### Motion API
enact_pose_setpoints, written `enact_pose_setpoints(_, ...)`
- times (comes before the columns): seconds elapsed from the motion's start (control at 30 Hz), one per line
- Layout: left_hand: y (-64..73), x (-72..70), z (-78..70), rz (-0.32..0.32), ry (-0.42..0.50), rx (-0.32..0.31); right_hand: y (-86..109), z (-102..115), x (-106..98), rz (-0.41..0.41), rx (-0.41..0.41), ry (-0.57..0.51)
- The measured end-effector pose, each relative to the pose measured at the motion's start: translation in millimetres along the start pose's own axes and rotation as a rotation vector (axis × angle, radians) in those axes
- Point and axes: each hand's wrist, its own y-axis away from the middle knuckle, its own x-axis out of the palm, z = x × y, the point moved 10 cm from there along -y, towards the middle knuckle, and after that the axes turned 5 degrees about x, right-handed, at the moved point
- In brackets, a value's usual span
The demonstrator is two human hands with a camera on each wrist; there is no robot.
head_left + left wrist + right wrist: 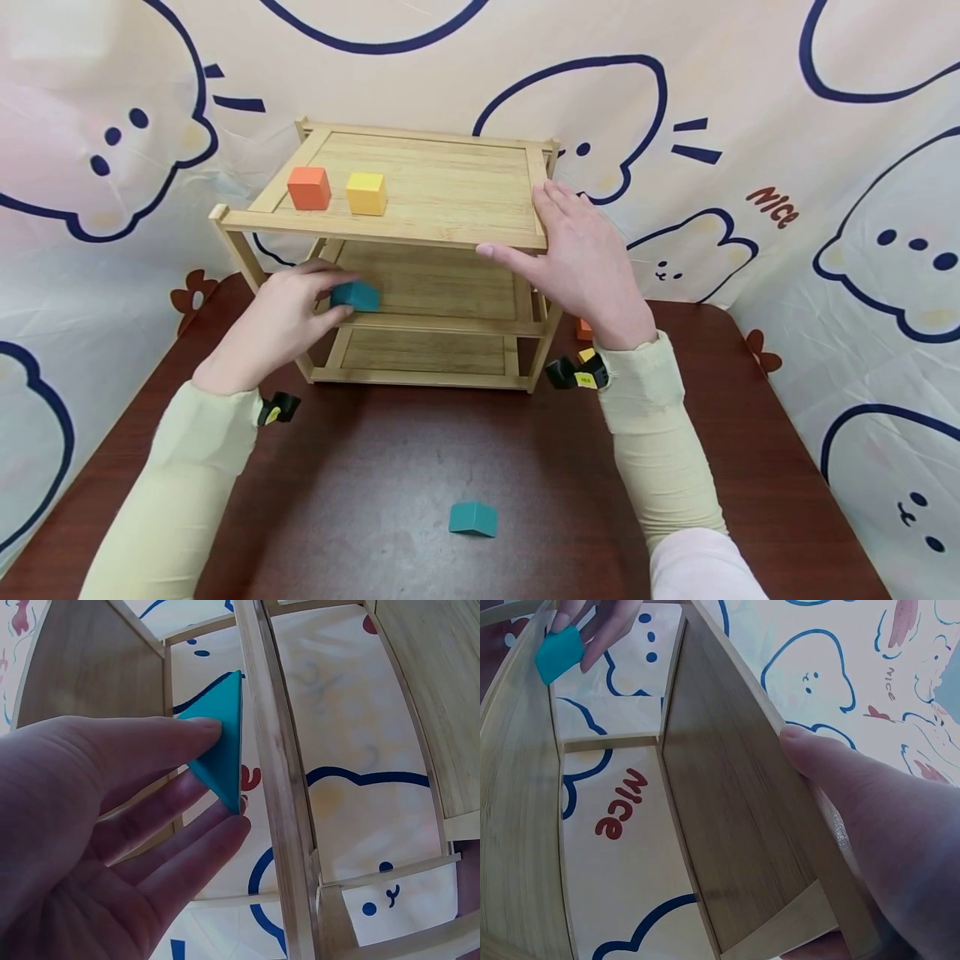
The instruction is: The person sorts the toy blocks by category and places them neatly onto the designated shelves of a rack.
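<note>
A three-tier bamboo shelf (420,225) stands on the dark table. My left hand (288,317) pinches a teal block (356,296) at the left front of the middle tier; the same teal block (221,746) shows between thumb and fingers in the left wrist view, and the teal block (559,652) appears far off in the right wrist view. My right hand (577,250) rests on the top tier's right front corner, thumb (817,761) under the board. An orange cube (309,187) and a yellow cube (367,192) sit on the top tier.
Another teal block (473,518) lies on the table (420,467) near the front. A small orange piece (584,330) shows behind my right wrist. A cartoon-printed cloth (825,167) walls in the back and sides.
</note>
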Motion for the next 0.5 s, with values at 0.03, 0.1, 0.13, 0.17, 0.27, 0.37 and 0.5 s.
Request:
enact_pose_setpoints(0.03, -0.4, 0.6, 0.9, 0.007, 0.003, -0.007, 0.1, -0.2, 0.1, 0.0, 0.001, -0.001)
enact_pose_setpoints(0.1, -1.0, 1.8, 2.8, 0.022, 0.005, -0.022, 0.3, -0.5, 0.4, 0.001, 0.004, -0.003)
enact_pose_setpoints(0.13, -1.3, 2.4, 4.0, 0.03, 0.007, -0.031, 0.4, -0.6, 0.5, 0.002, 0.004, -0.005)
enact_pose_setpoints(0.17, -1.5, 3.0, 5.3, 0.038, 0.01, -0.041, 0.5, -0.6, 0.5, 0.002, 0.003, -0.004)
enact_pose_setpoints(0.27, -2.6, 5.0, 9.1, 0.059, 0.022, -0.067, 0.4, -0.5, 0.4, 0.001, 0.002, -0.006)
enact_pose_setpoints(0.37, -3.5, 7.5, 12.9, 0.081, 0.033, -0.087, 0.2, -0.5, 0.3, 0.0, 0.001, -0.004)
enact_pose_setpoints(0.5, -4.4, 11.9, 17.4, 0.12, 0.03, -0.109, 0.1, -0.3, 0.3, 0.003, 0.003, -0.004)
